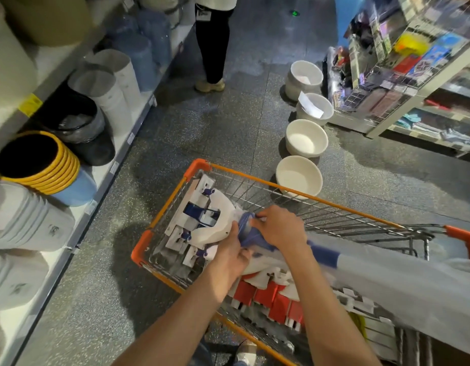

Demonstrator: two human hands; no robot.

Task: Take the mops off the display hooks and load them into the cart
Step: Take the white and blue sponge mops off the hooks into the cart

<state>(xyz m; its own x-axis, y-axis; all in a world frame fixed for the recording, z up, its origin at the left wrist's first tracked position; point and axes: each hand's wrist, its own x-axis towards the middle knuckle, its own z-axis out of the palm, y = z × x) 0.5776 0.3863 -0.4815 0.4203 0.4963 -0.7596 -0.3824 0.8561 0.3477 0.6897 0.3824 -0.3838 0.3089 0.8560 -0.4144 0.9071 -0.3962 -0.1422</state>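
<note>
Over the orange wire cart [294, 190], the left hand [230, 256] curls its fingers around the white and blue mop head [215, 220], while the right hand [280, 228] pinches the blue collar of that mop. Its plastic-wrapped handle [387, 276] slants across the cart above red-and-white mop heads [268, 297]. Beyond, white basins [298, 178] line the floor and a person's legs [212, 46] stand by the shelves.

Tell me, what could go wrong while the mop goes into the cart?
1. The long plastic-wrapped mop handle sticks out over the side of the orange wire shopping cart, so it might snag or tip out.
2. The white plastic basins sit on the floor right beside the cart; rolling it could bump them.
3. Both the left hand and right hand grip the white and blue mop head, so nothing steadies the cart.
</note>
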